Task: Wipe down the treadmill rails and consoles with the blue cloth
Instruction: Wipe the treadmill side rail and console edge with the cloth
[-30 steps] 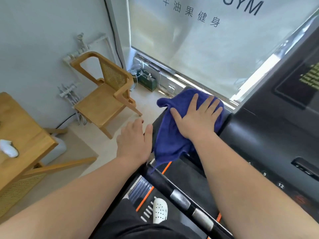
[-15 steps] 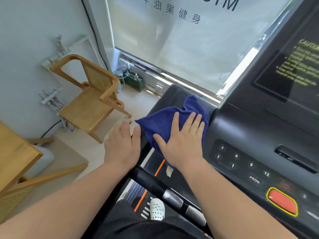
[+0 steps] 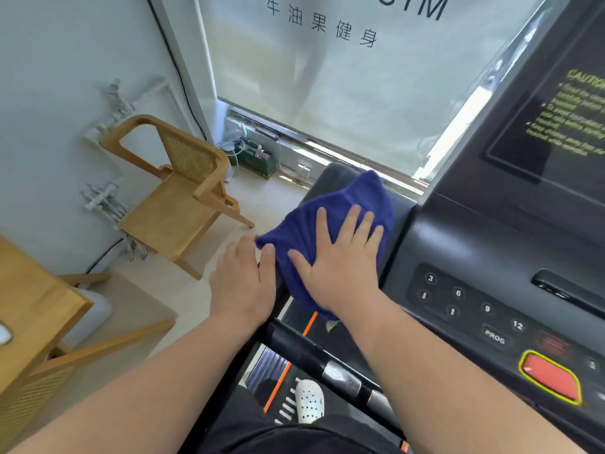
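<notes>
A blue cloth [image 3: 340, 211] lies spread over the left end of the black treadmill console [image 3: 474, 257]. My right hand [image 3: 343, 267] presses flat on the cloth, fingers spread and pointing away from me. Just left of it, my left hand [image 3: 244, 283] rests palm down on the console's left edge, its fingers touching the cloth's corner. A black handrail [image 3: 327, 365] with silver grip sensors runs below my forearms. The keypad [image 3: 471, 303] and a red stop button [image 3: 550, 376] sit to the right.
A wooden chair [image 3: 173, 191] stands by the wall at left, and a wooden table [image 3: 29, 309] is at the lower left. A white blind [image 3: 343, 77] covers the window ahead. My white shoe [image 3: 309, 399] stands on the treadmill deck.
My right hand slid the cloth back toward me along the console's left end, and the view swung right, bringing the keypad and stop button into sight. My left hand stayed beside it.
</notes>
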